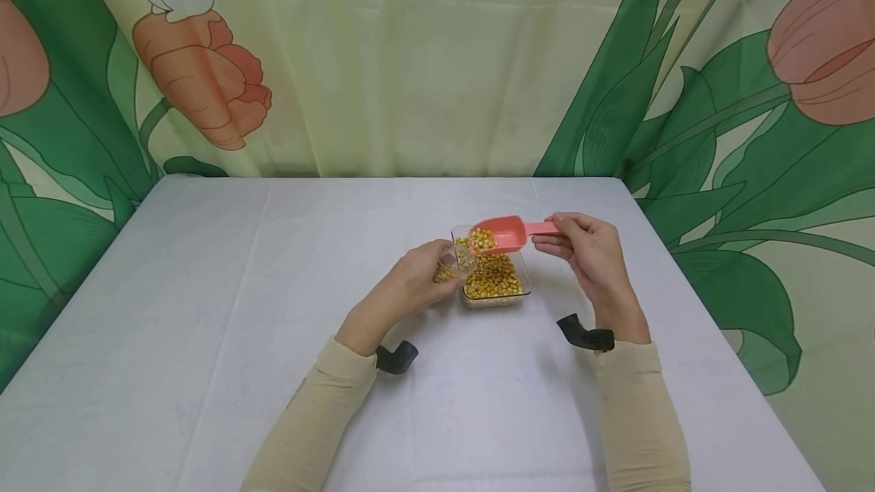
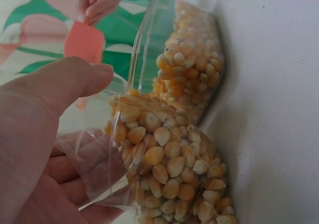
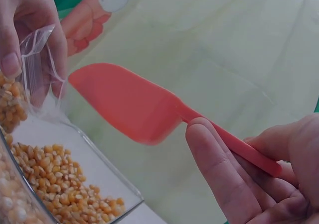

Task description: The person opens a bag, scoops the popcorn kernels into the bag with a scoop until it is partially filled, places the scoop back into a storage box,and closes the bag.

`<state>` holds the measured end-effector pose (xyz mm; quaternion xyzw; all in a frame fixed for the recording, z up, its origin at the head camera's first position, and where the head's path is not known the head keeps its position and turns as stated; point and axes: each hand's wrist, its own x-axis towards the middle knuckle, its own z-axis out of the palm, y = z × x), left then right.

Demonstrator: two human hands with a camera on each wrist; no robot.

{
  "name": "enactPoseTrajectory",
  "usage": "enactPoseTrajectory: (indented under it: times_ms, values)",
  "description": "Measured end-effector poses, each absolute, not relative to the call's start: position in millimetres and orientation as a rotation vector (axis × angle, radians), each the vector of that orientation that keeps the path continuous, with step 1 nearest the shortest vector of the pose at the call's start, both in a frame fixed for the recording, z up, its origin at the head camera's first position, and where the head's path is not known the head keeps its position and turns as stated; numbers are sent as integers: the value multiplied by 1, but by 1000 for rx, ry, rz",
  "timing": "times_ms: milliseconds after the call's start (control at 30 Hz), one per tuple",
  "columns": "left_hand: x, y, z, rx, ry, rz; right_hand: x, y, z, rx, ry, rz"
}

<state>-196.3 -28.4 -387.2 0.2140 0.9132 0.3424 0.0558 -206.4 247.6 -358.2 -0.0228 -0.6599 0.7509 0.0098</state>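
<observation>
My right hand point(image 1: 589, 257) pinches the handle of a coral-pink scoop point(image 1: 507, 234) between thumb and fingers. Corn kernels point(image 1: 482, 240) lie at the scoop's front, which overlaps the bag's mouth in the head view. A clear zip bag point(image 2: 164, 159), its lower part full of kernels, is held by my left hand point(image 1: 418, 273), thumb on one side of the mouth and fingers on the other. Right beside the bag stands a clear rectangular container point(image 1: 525, 279) with more yellow kernels point(image 3: 65, 184) in it. The scoop's underside faces the right wrist camera.
A white cloth covers the table point(image 1: 171, 310). Behind it hangs a curtain point(image 1: 437, 82) printed with tulips, leaves and a rabbit on a carrot. Black curved pieces point(image 1: 586, 334) sit at both wrists, by the beige sleeves point(image 1: 636, 416).
</observation>
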Motion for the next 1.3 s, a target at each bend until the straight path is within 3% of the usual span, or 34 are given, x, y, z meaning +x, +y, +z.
enactPoseTrajectory:
  times_ms: [1300]
  values:
    - [-197, -29, -387, 627, 2749, 1077, -194, 229, -341, 414, -2379, 1874]
